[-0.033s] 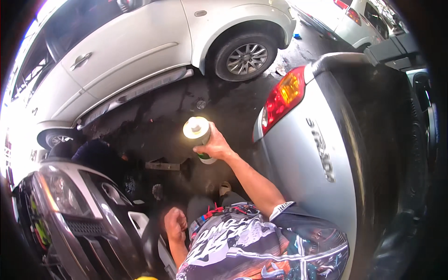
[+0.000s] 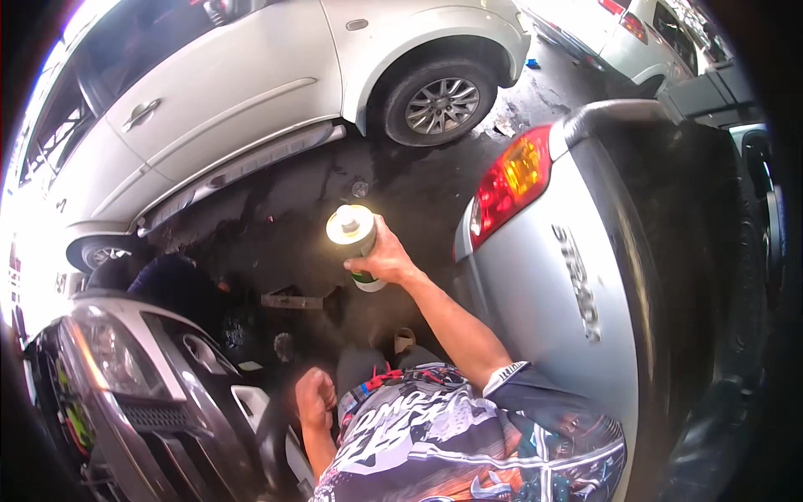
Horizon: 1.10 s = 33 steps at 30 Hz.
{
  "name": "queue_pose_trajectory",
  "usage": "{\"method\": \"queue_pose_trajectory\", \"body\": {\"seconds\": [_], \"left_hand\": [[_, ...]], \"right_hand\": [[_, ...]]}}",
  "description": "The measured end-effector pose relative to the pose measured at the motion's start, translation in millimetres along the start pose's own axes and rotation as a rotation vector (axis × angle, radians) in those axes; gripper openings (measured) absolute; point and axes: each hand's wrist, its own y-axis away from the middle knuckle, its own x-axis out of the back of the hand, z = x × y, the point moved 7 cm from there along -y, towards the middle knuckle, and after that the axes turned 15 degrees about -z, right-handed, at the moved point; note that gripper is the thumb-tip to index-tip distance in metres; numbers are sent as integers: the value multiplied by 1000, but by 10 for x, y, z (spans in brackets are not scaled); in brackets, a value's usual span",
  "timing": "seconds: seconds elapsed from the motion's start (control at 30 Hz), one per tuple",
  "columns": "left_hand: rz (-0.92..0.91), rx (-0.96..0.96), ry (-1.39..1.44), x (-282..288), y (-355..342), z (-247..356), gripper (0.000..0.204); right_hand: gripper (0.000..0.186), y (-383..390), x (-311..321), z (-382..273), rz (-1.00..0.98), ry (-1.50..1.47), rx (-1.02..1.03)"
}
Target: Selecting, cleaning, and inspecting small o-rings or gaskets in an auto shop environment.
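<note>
My right hand [image 2: 386, 258] is wrapped round a spray can [image 2: 351, 224] and holds it out in front of me. Its pale, shiny top with a white nozzle faces up toward me, and a green patch shows low on the dark body. The can is in the air above the dark floor, left of a silver vehicle's rear panel [image 2: 552, 301]. Beside my waist on the left, my left hand [image 2: 314, 398] is curled into a fist, with nothing showing in it. Its palm side is partly hidden.
A white car [image 2: 242, 84] stands across the far side. The silver vehicle's red and amber tail light [image 2: 514, 180] is close on my right. A vehicle front with a headlight [image 2: 117, 347] is near left. Beyond it is a dark-clothed person [image 2: 171, 276]; a box-like piece [image 2: 293, 299] lies on the floor.
</note>
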Motion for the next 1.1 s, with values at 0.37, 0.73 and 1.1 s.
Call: {"method": "queue_pose_trajectory", "body": {"seconds": [0.37,0.73,1.1], "left_hand": [[-375,351,-77,-477,-2971,619,32],[-640,417,-292,-1548,-6042,1789,32],[-881,623,-579,-3902,-7677,938,28]], "right_hand": [[86,-1810,1432,-225,245,-177,100],[82,-2532,3299,892,640,-206,26],[76,-1687,5171,2030,1022,-361,-211]]}}
